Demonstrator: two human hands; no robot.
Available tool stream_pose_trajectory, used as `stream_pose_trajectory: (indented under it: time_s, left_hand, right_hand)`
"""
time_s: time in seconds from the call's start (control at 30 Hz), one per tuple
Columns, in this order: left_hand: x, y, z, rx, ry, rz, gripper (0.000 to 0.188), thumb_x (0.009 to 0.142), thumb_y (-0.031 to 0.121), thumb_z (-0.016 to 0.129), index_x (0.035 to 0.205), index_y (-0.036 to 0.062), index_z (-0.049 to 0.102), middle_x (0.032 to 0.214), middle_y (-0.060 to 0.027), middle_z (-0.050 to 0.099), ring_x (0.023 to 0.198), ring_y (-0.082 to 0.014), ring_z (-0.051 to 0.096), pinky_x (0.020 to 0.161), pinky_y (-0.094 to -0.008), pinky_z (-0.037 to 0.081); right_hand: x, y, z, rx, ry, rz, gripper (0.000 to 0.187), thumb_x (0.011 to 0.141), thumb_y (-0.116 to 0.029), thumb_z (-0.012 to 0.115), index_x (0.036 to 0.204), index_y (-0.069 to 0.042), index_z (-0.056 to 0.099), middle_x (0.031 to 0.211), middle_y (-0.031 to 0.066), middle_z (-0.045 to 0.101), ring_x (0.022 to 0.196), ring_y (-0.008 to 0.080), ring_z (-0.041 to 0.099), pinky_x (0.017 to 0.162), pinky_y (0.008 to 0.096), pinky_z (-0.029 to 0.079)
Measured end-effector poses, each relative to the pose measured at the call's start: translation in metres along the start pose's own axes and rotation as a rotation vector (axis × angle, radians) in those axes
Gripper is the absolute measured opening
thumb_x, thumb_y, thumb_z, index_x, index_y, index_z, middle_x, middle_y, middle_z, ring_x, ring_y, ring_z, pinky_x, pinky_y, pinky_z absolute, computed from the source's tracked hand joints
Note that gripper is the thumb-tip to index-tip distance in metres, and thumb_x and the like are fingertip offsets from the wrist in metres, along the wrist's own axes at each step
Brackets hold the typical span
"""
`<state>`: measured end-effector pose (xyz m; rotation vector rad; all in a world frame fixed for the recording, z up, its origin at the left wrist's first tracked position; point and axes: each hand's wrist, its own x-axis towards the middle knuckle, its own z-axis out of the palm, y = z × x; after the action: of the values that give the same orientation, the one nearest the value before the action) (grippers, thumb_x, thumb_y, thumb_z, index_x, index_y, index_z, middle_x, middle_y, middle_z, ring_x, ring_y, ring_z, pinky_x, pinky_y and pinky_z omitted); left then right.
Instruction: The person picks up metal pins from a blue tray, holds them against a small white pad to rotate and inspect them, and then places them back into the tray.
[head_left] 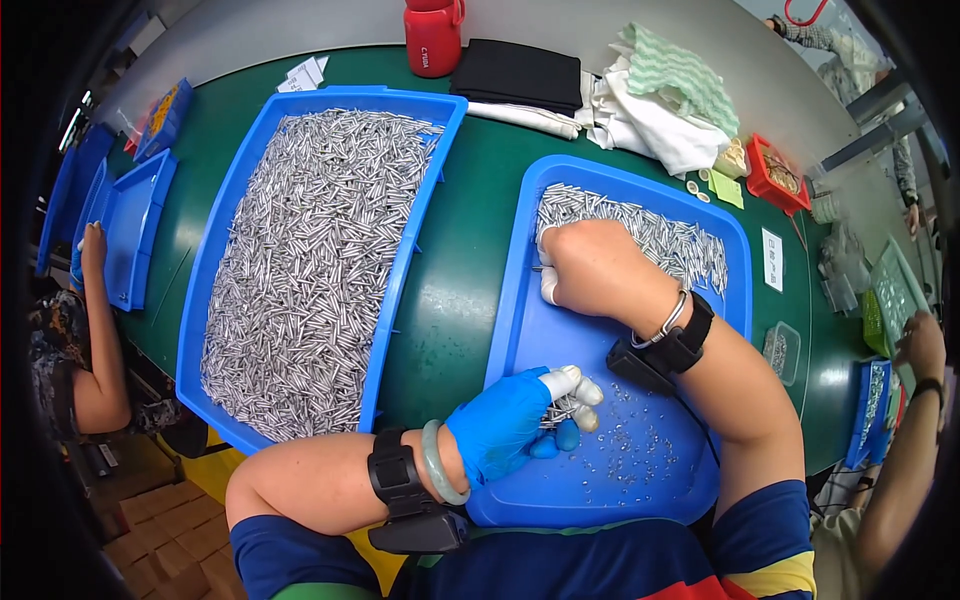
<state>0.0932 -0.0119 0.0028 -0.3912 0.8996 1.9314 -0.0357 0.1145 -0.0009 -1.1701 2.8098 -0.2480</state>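
Note:
My left hand (505, 425), in a blue glove with white finger covers, is closed around a small bunch of silver metal pins (562, 410). It is over the left side of a blue tray (545, 345). Farther up in that tray, my right hand (605, 268) is bare except for white covers on its fingertips. Its fingers are pinched together near the tray's left wall, and a thin pin end seems to poke out of them. Behind this hand lies a heap of metal pins (690, 250). Small shiny bits (630, 445) are scattered over the tray's near part.
A larger blue tray (402, 285) full of pins stands to the left. Behind are a red flask (433, 40), a folded black cloth (515, 75) and white cloths (655, 115). A red box (777, 175) and clear tub (781, 352) stand right. Other people's arms show at both sides.

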Motion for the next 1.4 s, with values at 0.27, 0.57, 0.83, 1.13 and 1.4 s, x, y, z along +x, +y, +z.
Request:
stream_pose_trajectory:
  time_s: [0.27, 0.57, 0.83, 1.13, 1.4]
  left_hand:
    - [0.0, 0.0, 0.004, -0.166, 0.053, 0.047, 0.03, 0.093, 0.03, 0.036, 0.098, 0.0071, 0.053, 0.082, -0.006, 0.058, 0.063, -0.0106, 0.049, 0.05, -0.0205, 0.036]
    - [0.002, 0.002, 0.001, -0.088, 0.046, 0.001, 0.028, 0.092, 0.027, 0.035, 0.092, 0.0074, 0.055, 0.079, -0.006, 0.056, 0.056, -0.0092, 0.044, 0.042, -0.0187, 0.031]
    - [-0.001, 0.003, 0.004, -0.043, 0.02, 0.006, 0.027, 0.092, 0.026, 0.036, 0.091, 0.0072, 0.055, 0.079, -0.0063, 0.057, 0.056, -0.0093, 0.042, 0.044, -0.0193, 0.031]
    - [-0.001, 0.002, 0.001, -0.014, 0.011, 0.017, 0.027, 0.092, 0.026, 0.036, 0.094, 0.0071, 0.055, 0.081, -0.0064, 0.057, 0.057, -0.0096, 0.043, 0.047, -0.0203, 0.032]
    - [0.0, 0.001, 0.0, -0.015, -0.018, 0.033, 0.027, 0.092, 0.026, 0.037, 0.095, 0.0062, 0.055, 0.082, -0.0068, 0.058, 0.059, -0.0101, 0.045, 0.048, -0.0205, 0.034]
  right_hand:
    - [-0.041, -0.011, -0.048, 0.444, -0.115, -0.011, 0.013, 0.064, -0.014, 0.065, 0.07, -0.004, 0.058, 0.054, 0.0074, 0.054, 0.048, 0.0203, 0.054, 0.047, 0.0304, 0.043]
    - [-0.051, 0.015, -0.037, 0.422, 0.082, 0.04, 0.012, 0.069, -0.013, 0.064, 0.076, -0.003, 0.061, 0.059, 0.0082, 0.057, 0.053, 0.0216, 0.056, 0.052, 0.0314, 0.044]
    - [-0.015, 0.01, -0.006, 0.06, 0.192, 0.108, 0.018, 0.069, -0.021, 0.063, 0.075, -0.004, 0.061, 0.064, 0.0135, 0.059, 0.061, 0.0319, 0.058, 0.058, 0.0399, 0.047]
    - [-0.004, 0.004, -0.002, 0.026, 0.058, 0.057, 0.01, 0.065, -0.013, 0.059, 0.066, -0.003, 0.057, 0.063, 0.0166, 0.058, 0.06, 0.0334, 0.058, 0.058, 0.0412, 0.047]
    - [-0.005, 0.002, -0.006, -0.05, -0.005, -0.022, 0.009, 0.062, -0.008, 0.057, 0.065, 0.0, 0.056, 0.061, 0.0181, 0.057, 0.06, 0.034, 0.057, 0.057, 0.0415, 0.047]
